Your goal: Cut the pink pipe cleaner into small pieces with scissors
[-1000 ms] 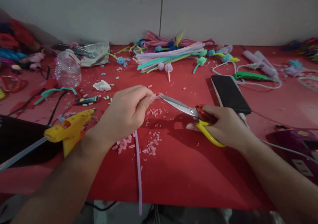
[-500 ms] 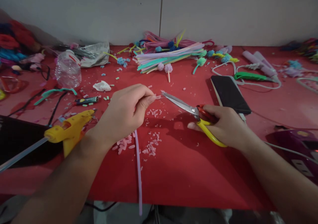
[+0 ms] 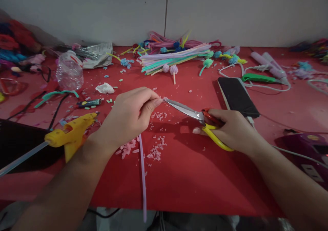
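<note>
Left hand (image 3: 133, 112) pinches a lilac pipe cleaner (image 3: 142, 176) overhanging the desk's front edge (image 3: 194, 208); right hand (image 3: 232, 130) grips red-and-yellow-handled scissors (image 3: 185, 110)

clear plastic bottle (image 3: 69, 73), crumpled white tissue (image 3: 105, 88), dark-screened phone (image 3: 238, 97) near a green tool (image 3: 258, 78), purple box (image 3: 294, 144)

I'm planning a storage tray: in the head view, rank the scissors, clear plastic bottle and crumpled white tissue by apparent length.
1. Scissors, partly covered by the right hand
2. Clear plastic bottle
3. Crumpled white tissue
</note>
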Action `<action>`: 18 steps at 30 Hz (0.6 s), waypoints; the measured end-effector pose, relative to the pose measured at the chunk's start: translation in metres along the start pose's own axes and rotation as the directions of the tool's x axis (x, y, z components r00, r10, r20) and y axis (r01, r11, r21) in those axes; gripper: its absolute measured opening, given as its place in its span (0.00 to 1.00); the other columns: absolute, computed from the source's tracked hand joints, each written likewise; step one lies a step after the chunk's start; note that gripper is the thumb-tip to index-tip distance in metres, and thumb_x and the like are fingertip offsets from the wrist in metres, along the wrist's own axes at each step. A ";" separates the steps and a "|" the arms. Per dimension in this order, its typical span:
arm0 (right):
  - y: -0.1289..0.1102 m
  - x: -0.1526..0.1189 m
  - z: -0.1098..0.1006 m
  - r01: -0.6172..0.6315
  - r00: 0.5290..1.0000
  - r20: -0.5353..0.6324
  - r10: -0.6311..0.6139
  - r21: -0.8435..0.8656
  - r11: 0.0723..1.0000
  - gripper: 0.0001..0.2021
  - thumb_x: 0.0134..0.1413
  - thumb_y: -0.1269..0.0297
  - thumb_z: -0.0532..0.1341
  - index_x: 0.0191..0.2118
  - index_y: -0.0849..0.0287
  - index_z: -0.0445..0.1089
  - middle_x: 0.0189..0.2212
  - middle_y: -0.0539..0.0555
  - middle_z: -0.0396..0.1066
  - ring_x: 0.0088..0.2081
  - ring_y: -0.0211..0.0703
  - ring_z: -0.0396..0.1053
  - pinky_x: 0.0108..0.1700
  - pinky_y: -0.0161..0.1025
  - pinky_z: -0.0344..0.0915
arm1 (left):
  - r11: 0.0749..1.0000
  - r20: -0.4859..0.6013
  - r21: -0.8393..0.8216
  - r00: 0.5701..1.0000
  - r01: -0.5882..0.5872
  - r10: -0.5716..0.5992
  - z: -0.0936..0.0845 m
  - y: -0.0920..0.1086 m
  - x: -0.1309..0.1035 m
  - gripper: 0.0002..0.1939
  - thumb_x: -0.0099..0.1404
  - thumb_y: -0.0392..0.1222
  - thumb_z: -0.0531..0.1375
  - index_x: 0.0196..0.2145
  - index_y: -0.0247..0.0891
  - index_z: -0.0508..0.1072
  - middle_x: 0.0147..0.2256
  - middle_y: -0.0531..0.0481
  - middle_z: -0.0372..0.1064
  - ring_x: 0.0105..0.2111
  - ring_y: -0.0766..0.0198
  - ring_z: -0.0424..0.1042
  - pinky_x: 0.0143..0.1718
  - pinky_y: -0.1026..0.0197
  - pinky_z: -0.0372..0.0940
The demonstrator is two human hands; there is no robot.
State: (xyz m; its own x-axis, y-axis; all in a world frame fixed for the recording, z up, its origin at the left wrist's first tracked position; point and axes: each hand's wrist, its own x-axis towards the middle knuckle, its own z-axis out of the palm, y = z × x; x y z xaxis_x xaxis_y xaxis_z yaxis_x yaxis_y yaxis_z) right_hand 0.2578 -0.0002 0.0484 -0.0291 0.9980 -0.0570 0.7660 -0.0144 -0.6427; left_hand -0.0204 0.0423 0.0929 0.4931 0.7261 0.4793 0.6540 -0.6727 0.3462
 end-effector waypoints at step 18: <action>0.001 -0.002 0.000 0.010 1.000 -0.012 -0.010 0.014 1.000 0.39 0.36 0.21 0.67 0.22 0.53 0.51 0.21 0.45 0.45 0.26 0.36 0.44 0.25 0.38 0.45 | 1.000 -0.020 0.008 1.000 0.004 -0.004 0.001 -0.003 0.001 0.09 0.75 0.43 0.60 0.36 0.40 0.76 0.33 0.51 0.78 0.32 0.64 0.75 0.36 0.61 0.66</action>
State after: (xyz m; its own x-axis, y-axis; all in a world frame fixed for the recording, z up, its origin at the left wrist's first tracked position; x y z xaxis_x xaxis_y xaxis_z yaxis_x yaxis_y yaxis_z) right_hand 0.2591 -0.0019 0.0479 -0.0290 0.9987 -0.0411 0.7568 -0.0049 -0.6536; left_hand -0.0213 0.0447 0.0916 0.4786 0.7259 0.4940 0.6610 -0.6682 0.3415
